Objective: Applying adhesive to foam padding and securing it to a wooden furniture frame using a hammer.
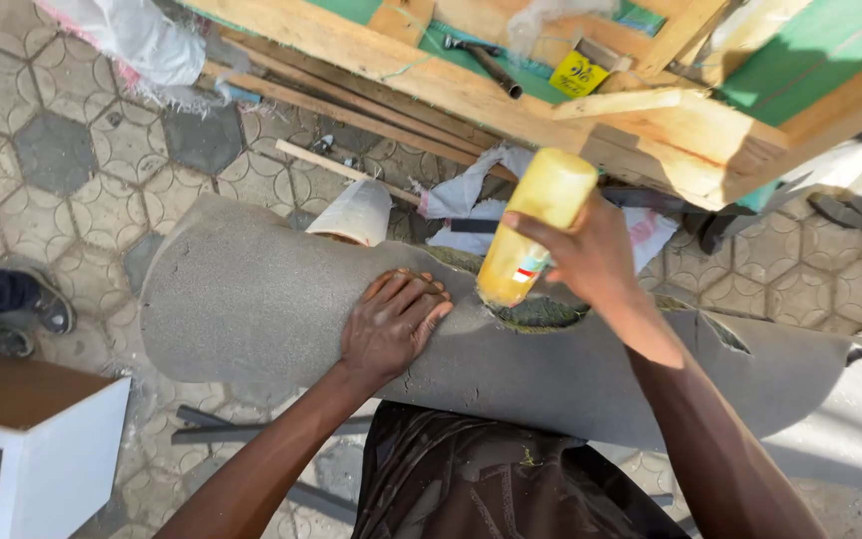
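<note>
Outdoors, on hexagon-patterned paving (72,170). A grey foam sheet (251,309) lies rolled over across the person's lap, running left to right. Left hand (391,321) rests flat on the foam, fingers together and extended, gripping nothing, pressing near the fold's edge. Right hand (591,255) is wrapped around a yellow plastic bottle (536,225), tilted nozzle-down, its tip just above a dark opening in the foam. Beyond the foam: a white paper roll (356,212), crumpled cloth (466,195), a thin wooden stick (336,165). A timber frame with green panels (670,125) stands at top right, a hammer (486,60) lying on it. A white box (47,454) sits lower left; another person's shoe (47,304) just above it.
</note>
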